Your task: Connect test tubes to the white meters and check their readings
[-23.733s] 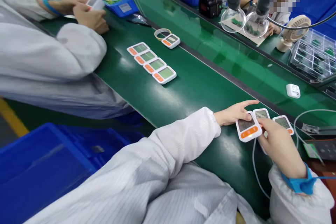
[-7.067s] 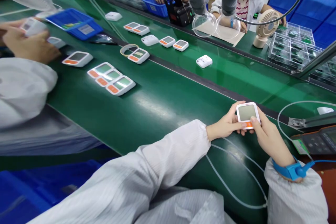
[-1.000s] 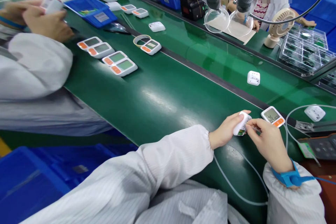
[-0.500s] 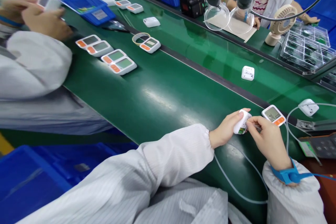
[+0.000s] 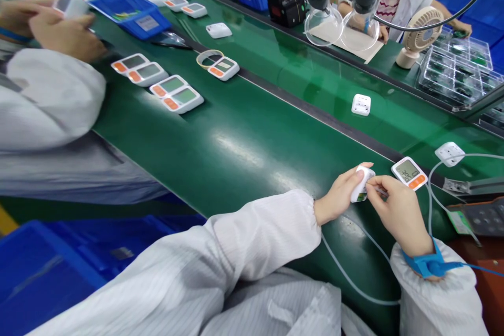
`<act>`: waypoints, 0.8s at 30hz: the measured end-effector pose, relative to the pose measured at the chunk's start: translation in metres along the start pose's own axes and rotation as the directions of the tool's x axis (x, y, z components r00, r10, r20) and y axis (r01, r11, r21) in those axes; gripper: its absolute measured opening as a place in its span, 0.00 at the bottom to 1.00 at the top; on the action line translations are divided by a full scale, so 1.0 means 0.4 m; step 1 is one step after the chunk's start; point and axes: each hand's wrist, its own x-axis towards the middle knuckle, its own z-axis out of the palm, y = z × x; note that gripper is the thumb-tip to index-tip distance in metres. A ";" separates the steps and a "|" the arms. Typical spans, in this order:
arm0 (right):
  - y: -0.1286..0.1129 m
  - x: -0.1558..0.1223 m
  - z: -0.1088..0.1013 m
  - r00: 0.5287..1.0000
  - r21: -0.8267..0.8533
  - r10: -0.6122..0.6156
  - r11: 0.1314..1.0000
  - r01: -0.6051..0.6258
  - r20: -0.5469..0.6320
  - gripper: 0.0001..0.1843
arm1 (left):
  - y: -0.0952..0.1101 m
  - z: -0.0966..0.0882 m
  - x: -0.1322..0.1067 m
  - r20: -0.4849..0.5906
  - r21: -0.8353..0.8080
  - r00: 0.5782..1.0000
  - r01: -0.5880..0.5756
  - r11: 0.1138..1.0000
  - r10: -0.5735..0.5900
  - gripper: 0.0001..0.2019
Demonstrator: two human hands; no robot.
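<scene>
- Just left of the orange-buttoned meter (image 5: 409, 172), a white device (image 5: 358, 190) sits tilted, the left hand's (image 5: 338, 195) fingers wrapped round it.
- Beside that meter, the right hand's (image 5: 399, 211) fingertips meet the device; how tightly they pinch, I cannot tell.
- Beyond the meter: another white unit (image 5: 449, 153).

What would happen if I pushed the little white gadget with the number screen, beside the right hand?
The white gadget would probably slide rather than roll, because it's squarish and lies face up. It looks hard and smooth, so it likely wouldn't bend. The screen might be its fragile part.
</scene>
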 end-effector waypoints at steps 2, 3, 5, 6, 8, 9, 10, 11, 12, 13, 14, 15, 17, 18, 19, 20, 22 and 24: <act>-0.002 0.001 -0.001 1.000 0.018 0.015 1.000 -0.014 -0.013 0.08 | 0.001 0.000 0.001 0.009 -0.034 1.000 0.006 0.999 -0.005 0.31; -0.003 0.002 -0.004 1.000 0.029 0.022 0.999 -0.021 -0.012 0.08 | 0.001 0.000 0.003 0.014 -0.051 1.000 0.011 0.999 -0.010 0.31; -0.004 0.004 -0.011 0.999 0.046 0.033 0.998 -0.033 -0.005 0.08 | 0.000 -0.001 0.005 0.020 -0.076 1.000 0.016 0.997 -0.014 0.31; -0.004 0.004 -0.015 0.999 0.054 0.038 0.998 -0.037 -0.004 0.08 | -0.001 -0.001 0.006 0.017 -0.083 1.000 0.015 0.996 -0.014 0.32; -0.004 0.005 -0.022 0.999 0.063 0.043 0.997 -0.043 -0.003 0.09 | -0.003 -0.001 0.007 0.010 -0.091 1.000 0.016 0.996 -0.015 0.32; -0.003 0.005 -0.024 0.999 0.064 0.043 0.997 -0.043 -0.004 0.09 | -0.004 -0.001 0.007 0.008 -0.095 1.000 0.019 0.995 -0.018 0.32; -0.003 0.005 -0.025 0.999 0.063 0.041 0.997 -0.040 -0.005 0.09 | -0.004 -0.001 0.007 0.008 -0.099 1.000 0.023 0.995 -0.022 0.31; -0.002 0.005 -0.025 0.999 0.061 0.038 0.997 -0.038 -0.006 0.09 | -0.005 -0.001 0.007 0.010 -0.101 1.000 0.025 0.995 -0.024 0.31; -0.002 0.004 -0.024 0.999 0.057 0.036 0.998 -0.035 -0.007 0.09 | -0.005 -0.001 0.006 0.011 -0.101 1.000 0.026 0.995 -0.024 0.31; -0.002 0.004 -0.022 0.999 0.050 0.034 0.998 -0.033 -0.008 0.09 | -0.005 0.000 0.005 0.012 -0.100 1.000 0.023 0.995 -0.022 0.31; -0.002 0.003 -0.020 0.999 0.043 0.032 0.999 -0.032 -0.009 0.09 | -0.005 0.000 0.003 0.010 -0.096 1.000 0.019 0.995 -0.018 0.31; -0.002 0.003 -0.017 0.999 0.033 0.031 0.999 -0.031 -0.010 0.09 | -0.004 0.001 0.002 0.007 -0.090 1.000 0.013 0.996 -0.013 0.31; -0.003 0.002 -0.013 1.000 0.014 0.026 1.000 -0.026 -0.008 0.10 | -0.003 0.003 -0.001 -0.003 -0.077 1.000 0.002 0.997 -0.002 0.30; -0.003 0.002 -0.011 1.000 0.009 0.022 1.000 -0.022 -0.006 0.10 | -0.002 0.003 -0.002 -0.008 -0.070 1.000 -0.003 0.998 0.002 0.30; -0.004 0.002 -0.010 1.000 0.006 0.019 1.000 -0.019 -0.006 0.10 | -0.002 0.004 -0.002 -0.012 -0.062 1.000 -0.005 0.998 0.004 0.30; -0.004 0.002 -0.009 1.000 0.005 0.016 1.000 -0.016 -0.005 0.10 | -0.002 0.004 -0.003 -0.014 -0.054 1.000 -0.005 0.999 0.005 0.30; -0.005 0.002 -0.009 1.000 0.006 0.010 1.000 -0.010 -0.005 0.10 | -0.002 0.004 -0.003 -0.015 -0.041 1.000 -0.004 0.999 0.003 0.31; -0.005 0.003 -0.009 1.000 -0.001 0.001 1.000 -0.001 -0.011 0.09 | -0.002 0.003 -0.002 -0.014 -0.032 1.000 -0.004 0.999 0.004 0.31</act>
